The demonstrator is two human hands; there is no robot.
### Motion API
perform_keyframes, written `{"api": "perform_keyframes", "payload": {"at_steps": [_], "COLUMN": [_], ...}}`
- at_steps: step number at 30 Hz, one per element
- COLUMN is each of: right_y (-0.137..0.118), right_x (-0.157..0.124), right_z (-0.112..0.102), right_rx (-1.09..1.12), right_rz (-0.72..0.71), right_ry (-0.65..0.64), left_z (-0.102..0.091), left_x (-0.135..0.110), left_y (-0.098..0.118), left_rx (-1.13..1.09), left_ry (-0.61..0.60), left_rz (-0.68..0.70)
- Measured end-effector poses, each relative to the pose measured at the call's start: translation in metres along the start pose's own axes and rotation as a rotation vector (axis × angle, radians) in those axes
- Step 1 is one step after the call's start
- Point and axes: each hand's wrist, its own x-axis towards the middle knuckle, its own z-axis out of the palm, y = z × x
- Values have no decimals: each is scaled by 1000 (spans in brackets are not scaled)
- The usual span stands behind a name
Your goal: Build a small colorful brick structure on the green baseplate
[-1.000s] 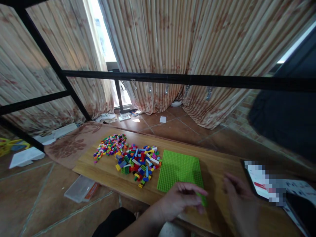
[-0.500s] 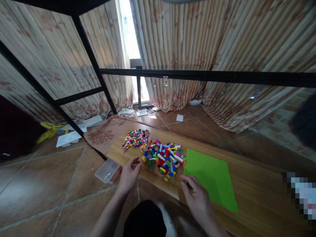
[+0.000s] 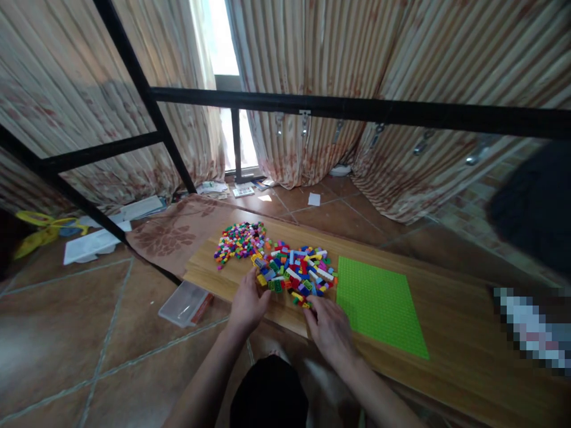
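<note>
A heap of coloured toy bricks (image 3: 297,273) lies on the wooden board (image 3: 446,333), with a second heap of smaller coloured bricks (image 3: 238,241) behind it to the left. A flat green baseplate (image 3: 379,306) lies just right of the bricks. My left hand (image 3: 247,303) rests at the near left edge of the brick heap, fingers curled against the pieces. My right hand (image 3: 329,330) lies at the heap's near right edge, fingertips touching the bricks beside the baseplate. Whether either hand grips a piece is hidden by the backs of the hands.
A black metal frame (image 3: 339,110) crosses above the board. A clear plastic box (image 3: 182,304) lies on the tiled floor left of the board. Striped curtains (image 3: 357,65) hang behind. Papers (image 3: 96,244) litter the floor at left. A dark object (image 3: 535,208) stands at the right.
Both hands have moved to the near edge of the brick heap: the left from the baseplate's corner leftward, the right from the board's right side. The camera has swung left and steadied.
</note>
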Motion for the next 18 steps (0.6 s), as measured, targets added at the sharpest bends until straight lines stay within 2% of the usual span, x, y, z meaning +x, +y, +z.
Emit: {"api": "perform_keyframes", "payload": {"at_steps": [3, 6, 13, 16, 18], "right_y": [0, 0, 16, 30, 36], "right_x": [11, 17, 14, 21, 30], "right_z": [3, 1, -21, -31, -32], "right_rx": [22, 93, 291, 238, 194], "right_rz": [29, 115, 283, 351, 381], "right_ry": [50, 80, 143, 176, 183], "left_z": [8, 16, 26, 28, 28], "left_x": [0, -4, -28, -46, -59], "left_y": [2, 0, -6, 9, 31], "left_rx": [-32, -128, -228, -232, -272], "left_ry": [-3, 5, 124, 164, 179], "left_rz": [-10, 4, 12, 42, 88]}}
